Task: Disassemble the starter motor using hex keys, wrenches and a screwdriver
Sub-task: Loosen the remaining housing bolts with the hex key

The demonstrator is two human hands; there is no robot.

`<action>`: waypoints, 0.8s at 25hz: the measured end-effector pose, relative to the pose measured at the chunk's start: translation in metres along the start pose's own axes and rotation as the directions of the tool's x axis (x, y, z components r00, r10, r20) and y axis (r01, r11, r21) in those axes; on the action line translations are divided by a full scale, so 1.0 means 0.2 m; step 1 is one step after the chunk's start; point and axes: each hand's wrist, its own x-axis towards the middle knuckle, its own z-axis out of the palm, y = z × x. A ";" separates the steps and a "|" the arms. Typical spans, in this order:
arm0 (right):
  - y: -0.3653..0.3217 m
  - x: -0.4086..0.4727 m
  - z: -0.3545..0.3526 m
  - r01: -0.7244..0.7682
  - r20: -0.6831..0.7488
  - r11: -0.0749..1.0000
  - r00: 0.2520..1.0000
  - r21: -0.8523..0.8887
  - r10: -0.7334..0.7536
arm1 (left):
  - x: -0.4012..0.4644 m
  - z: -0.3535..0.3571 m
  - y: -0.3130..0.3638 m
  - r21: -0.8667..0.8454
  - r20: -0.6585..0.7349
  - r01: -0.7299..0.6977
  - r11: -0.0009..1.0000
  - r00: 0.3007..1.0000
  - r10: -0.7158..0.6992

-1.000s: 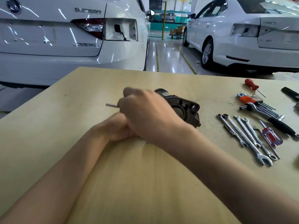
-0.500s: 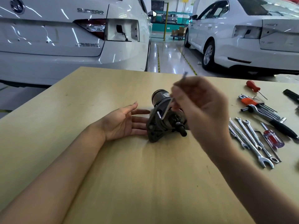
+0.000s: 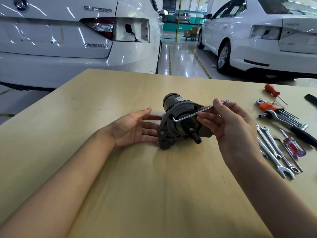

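Note:
The dark starter motor point(image 3: 173, 133) lies on the wooden table point(image 3: 120, 186) with its shaft end pointing toward me. My left hand point(image 3: 135, 127) lies palm up beside its left flange, straight fingertips touching it. My right hand point(image 3: 224, 124) pinches the long arm of a silver hex key point(image 3: 192, 115) between thumb and fingers. The key's short bent end sits at the upper left of the motor's front housing.
At the right lie several combination wrenches point(image 3: 274, 152), a red-handled screwdriver point(image 3: 292, 146), a hex key set in an orange holder point(image 3: 271, 107), a black-handled tool point(image 3: 301, 133) and a small red screwdriver point(image 3: 272, 91). Two white cars stand beyond the table's far edge.
My right hand moved from over the left hand to the motor's right side and lowered the hex key onto the housing. My left hand opened flat beside the motor, which now faces me.

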 end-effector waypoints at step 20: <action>-0.06 0.01 0.28 0.493 0.359 0.603 0.870 -0.627 -0.338 | 0.00 0.06 -0.03 0.098 0.047 -0.053 0.994 0.998 0.049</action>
